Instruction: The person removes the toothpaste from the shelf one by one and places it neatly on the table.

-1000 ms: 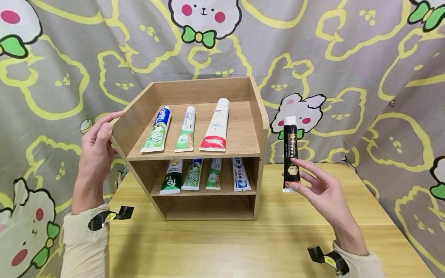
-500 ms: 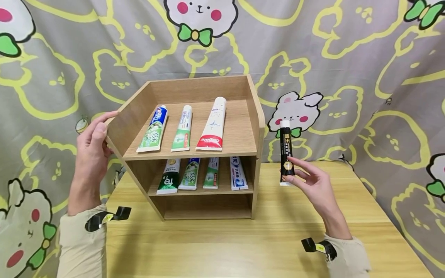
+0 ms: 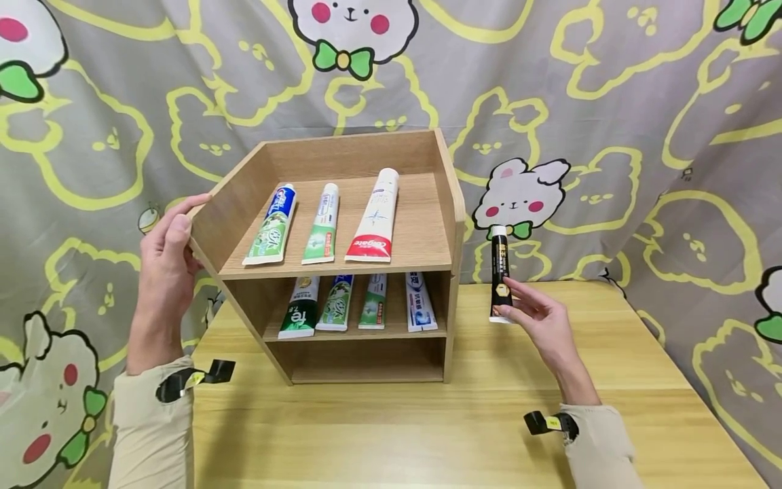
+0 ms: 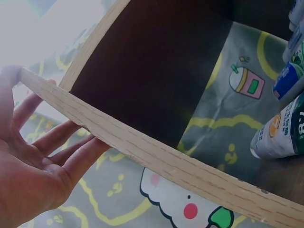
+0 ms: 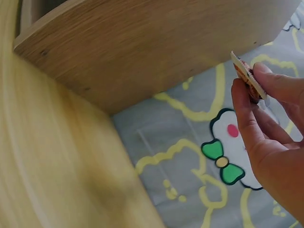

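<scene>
While my right hand (image 3: 546,324) pinches the black tube (image 3: 499,274) by its crimped end, held upright with the cap on top, the tube sits off the right side of the wooden shelf (image 3: 449,204), above the table (image 3: 391,428), not yet inside. Wrist view confirms thumb and fingers closed on the flat tail. Left hand (image 3: 166,261) grips the shelf's left wall, thumb on the top edge, fingers spread on the outside.

Progress, my read: mostly stocked, this tube looks like the last one out. Top tier holds three tubes lying flat, with open space on its right side. Middle tier holds four, packed side by side. Bottom tier shows nothing in it. Cartoon curtain (image 3: 672,136) behind.
</scene>
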### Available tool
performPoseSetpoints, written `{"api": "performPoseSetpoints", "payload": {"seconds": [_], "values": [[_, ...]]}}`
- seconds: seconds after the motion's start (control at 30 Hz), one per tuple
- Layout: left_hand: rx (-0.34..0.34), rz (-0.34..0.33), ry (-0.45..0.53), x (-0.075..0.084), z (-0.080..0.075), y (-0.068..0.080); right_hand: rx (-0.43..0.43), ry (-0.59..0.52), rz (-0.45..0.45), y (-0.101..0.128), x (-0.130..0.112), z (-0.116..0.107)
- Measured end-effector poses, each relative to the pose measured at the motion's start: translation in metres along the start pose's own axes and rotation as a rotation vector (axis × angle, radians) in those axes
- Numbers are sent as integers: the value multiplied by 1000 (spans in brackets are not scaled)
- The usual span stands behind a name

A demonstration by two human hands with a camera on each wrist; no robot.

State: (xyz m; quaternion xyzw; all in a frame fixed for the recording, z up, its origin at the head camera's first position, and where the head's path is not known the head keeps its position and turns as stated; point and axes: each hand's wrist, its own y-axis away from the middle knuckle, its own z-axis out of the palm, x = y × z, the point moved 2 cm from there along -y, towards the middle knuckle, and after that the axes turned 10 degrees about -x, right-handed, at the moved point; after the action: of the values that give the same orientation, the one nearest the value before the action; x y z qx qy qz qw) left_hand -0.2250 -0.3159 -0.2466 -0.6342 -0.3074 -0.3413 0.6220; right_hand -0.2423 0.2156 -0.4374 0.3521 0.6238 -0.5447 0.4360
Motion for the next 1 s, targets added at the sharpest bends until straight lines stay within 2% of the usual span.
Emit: {"api": "performPoseSetpoints", "payload": {"seconds": [0.17,0.33,0.43,0.6,0.83,1.0], "values": [[21,-1,-7,0,-2,2,-3,18,8,-5,17,-1],[13,6,-12,0,-1,2,-4,-50,39,-2,30,-3],[9,13,-14,-1,0,1,0,-68,80,0,38,-6],[9,14,-19,-2,0,1,-17,-8,161,0,51,-7],[5,14,-12,-1,0,1,-86,81,293,2,62,-6],[5,15,-25,-1,0,0,-137,66,373,4,68,-6]]}}
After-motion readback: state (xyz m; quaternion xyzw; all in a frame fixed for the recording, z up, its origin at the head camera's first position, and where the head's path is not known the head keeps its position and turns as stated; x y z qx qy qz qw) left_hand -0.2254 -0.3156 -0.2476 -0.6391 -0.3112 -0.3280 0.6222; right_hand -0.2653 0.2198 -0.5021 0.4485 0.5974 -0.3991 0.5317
